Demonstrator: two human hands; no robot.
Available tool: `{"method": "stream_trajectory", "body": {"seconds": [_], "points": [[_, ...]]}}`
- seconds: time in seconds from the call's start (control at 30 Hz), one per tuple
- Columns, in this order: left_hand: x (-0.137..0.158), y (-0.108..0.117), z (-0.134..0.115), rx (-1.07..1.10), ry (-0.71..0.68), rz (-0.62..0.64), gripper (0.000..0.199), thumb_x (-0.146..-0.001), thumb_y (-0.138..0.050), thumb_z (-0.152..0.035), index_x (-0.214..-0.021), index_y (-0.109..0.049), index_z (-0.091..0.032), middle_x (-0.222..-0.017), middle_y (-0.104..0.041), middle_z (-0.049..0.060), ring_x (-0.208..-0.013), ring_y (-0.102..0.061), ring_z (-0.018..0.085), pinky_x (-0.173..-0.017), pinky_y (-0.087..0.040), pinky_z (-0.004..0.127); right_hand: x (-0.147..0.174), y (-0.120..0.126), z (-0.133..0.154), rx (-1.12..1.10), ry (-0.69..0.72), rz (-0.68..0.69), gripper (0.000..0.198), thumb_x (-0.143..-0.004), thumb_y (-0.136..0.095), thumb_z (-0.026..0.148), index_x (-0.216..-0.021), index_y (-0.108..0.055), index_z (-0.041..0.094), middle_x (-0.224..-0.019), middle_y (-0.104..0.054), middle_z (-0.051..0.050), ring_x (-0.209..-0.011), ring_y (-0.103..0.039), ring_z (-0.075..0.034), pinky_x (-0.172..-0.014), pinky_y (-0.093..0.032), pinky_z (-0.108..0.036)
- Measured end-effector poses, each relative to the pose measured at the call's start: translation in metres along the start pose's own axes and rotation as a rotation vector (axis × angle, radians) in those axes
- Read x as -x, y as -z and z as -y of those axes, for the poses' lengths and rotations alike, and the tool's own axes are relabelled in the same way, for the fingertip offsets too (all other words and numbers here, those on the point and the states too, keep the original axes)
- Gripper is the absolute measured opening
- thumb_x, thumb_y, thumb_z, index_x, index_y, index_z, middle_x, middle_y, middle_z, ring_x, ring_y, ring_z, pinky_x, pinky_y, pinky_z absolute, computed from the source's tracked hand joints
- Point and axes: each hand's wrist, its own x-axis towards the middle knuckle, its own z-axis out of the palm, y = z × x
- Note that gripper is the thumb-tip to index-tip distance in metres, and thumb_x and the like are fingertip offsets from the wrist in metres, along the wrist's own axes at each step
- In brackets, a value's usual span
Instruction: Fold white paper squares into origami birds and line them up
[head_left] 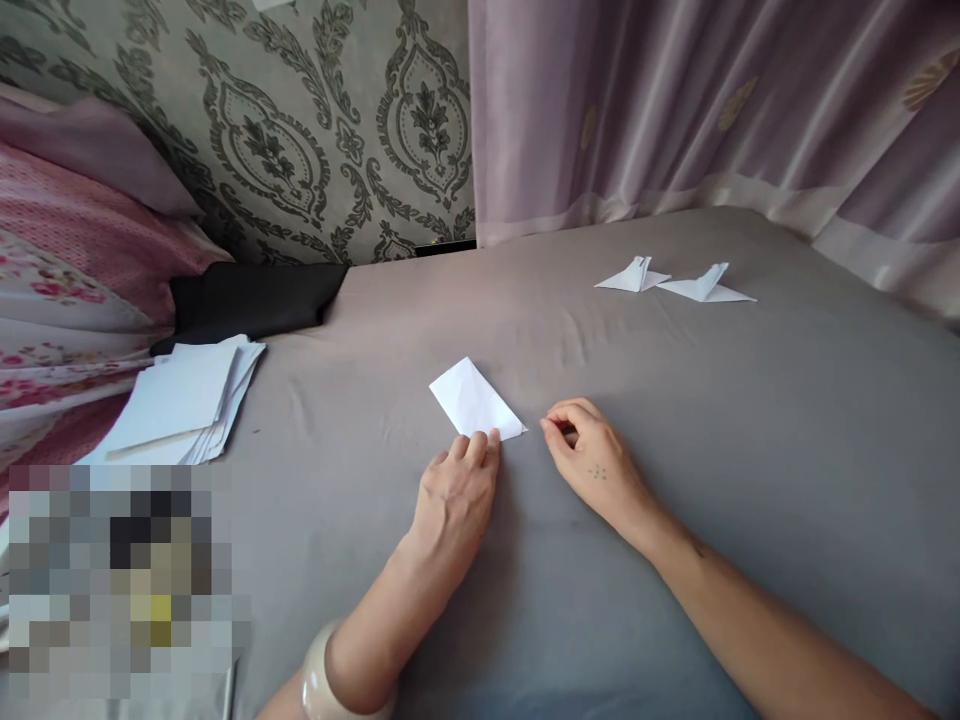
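A small piece of white folded paper [474, 397] lies flat on the grey sheet in front of me, with a slanted four-sided outline and crease lines across it. The bent fingers of my left hand [459, 485] press on its near edge, and their tips are partly hidden from view. Just right of the paper's pointed corner, my right hand [592, 450] rests with curled fingers, thumb and forefinger brought close together. A narrow gap separates it from the paper, and nothing shows in its fingers.
Two folded paper figures [705, 285] stand at the back right. Stacked white sheets [176, 390] lie at the left beside a black flat item [251, 300]. A blurred-out patch [120, 590] covers the lower left. Purple curtains [675, 110] hang behind the grey sheet [787, 430].
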Motion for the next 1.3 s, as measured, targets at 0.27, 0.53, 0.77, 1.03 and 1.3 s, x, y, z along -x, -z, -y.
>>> {"method": "stream_trajectory", "body": {"seconds": [0.27,0.53,0.77,1.03,1.3], "points": [[-0.006,-0.004,-0.002,-0.043,-0.012,-0.098,0.062,-0.088,-0.045,-0.006,-0.146,-0.036,-0.028,-0.095,-0.055,0.006,-0.083,-0.058,0.02,-0.063,-0.051,0.029,0.0,-0.002,0.002,0.004,-0.003,0.024,0.011,-0.087,-0.051,0.018,-0.078,-0.058,0.019,-0.09,-0.063,-0.005,-0.074,-0.062,-0.015,-0.072,-0.049,-0.029],[-0.008,0.008,0.003,0.149,0.101,-0.066,0.062,-0.087,-0.041,-0.004,-0.143,-0.037,-0.031,-0.1,-0.058,0.006,-0.084,-0.062,0.019,-0.055,-0.044,0.023,0.001,-0.004,-0.001,0.01,0.046,0.053,0.016,-0.087,-0.048,0.016,-0.095,-0.062,0.019,-0.095,-0.064,-0.005,-0.078,-0.062,-0.015,-0.075,-0.05,-0.029],[-0.003,0.007,0.036,0.476,0.372,-0.254,0.044,-0.09,-0.034,-0.007,-0.129,-0.05,-0.018,-0.107,-0.064,0.008,-0.078,-0.064,0.018,-0.06,-0.044,0.026,-0.001,-0.008,0.011,0.043,0.069,0.127,0.022,-0.086,-0.057,0.035,-0.102,-0.063,0.021,-0.099,-0.063,-0.006,-0.077,-0.062,-0.016,-0.072,-0.05,-0.031],[-0.006,-0.007,0.047,0.488,0.372,-0.516,0.058,-0.084,-0.041,-0.007,-0.141,-0.036,-0.014,-0.111,-0.055,0.014,-0.084,-0.058,0.021,-0.067,-0.05,0.032,0.008,-0.012,0.039,-0.072,0.179,0.187,0.033,-0.085,-0.062,0.042,-0.11,-0.061,0.021,-0.102,-0.06,-0.005,-0.069,-0.058,-0.013,-0.067,-0.051,-0.028],[-0.004,-0.002,0.048,0.165,0.056,-0.713,0.047,-0.081,-0.047,-0.002,-0.124,-0.055,-0.02,-0.147,-0.031,0.016,-0.137,-0.024,0.037,-0.107,-0.028,0.057,0.006,-0.02,0.029,-0.017,0.425,0.03,0.025,-0.09,-0.049,0.012,-0.099,-0.069,0.024,-0.089,-0.064,-0.003,-0.073,-0.063,-0.013,-0.071,-0.049,-0.025]]}}
